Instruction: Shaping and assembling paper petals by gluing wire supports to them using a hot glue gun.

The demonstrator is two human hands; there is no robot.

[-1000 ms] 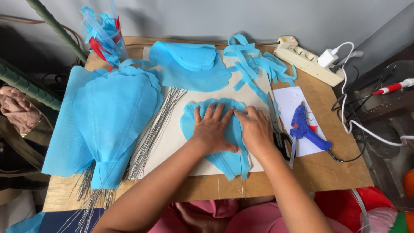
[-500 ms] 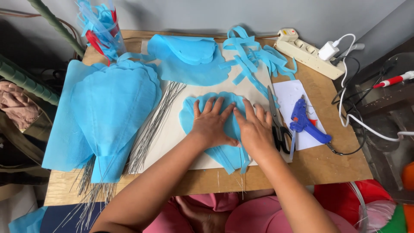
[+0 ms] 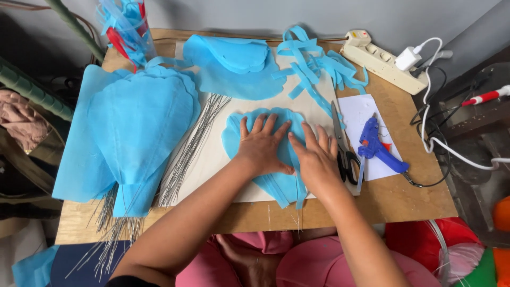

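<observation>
A blue petal-shaped fabric piece (image 3: 240, 139) lies on a cream sheet (image 3: 212, 159) in the middle of the wooden table (image 3: 404, 196). My left hand (image 3: 261, 149) rests flat on the piece, fingers spread. Beside it, my right hand (image 3: 316, 159) also presses flat on the same piece, fingers apart. Neither hand grips anything. Thin wire ends stick out below the piece at the table's front edge.
A stack of finished blue petals (image 3: 133, 127) and a bundle of thin wires (image 3: 194, 143) lie at left. Cut blue fabric (image 3: 234, 64) and strips (image 3: 313, 64) sit at the back. Scissors (image 3: 342, 149), a blue glue gun (image 3: 377, 149) on white paper, and a power strip (image 3: 377, 58) are at right.
Both hands have slid slightly over the blue piece, smoothing it; the right hand has moved a little lower and to the right. The view has shifted slightly.
</observation>
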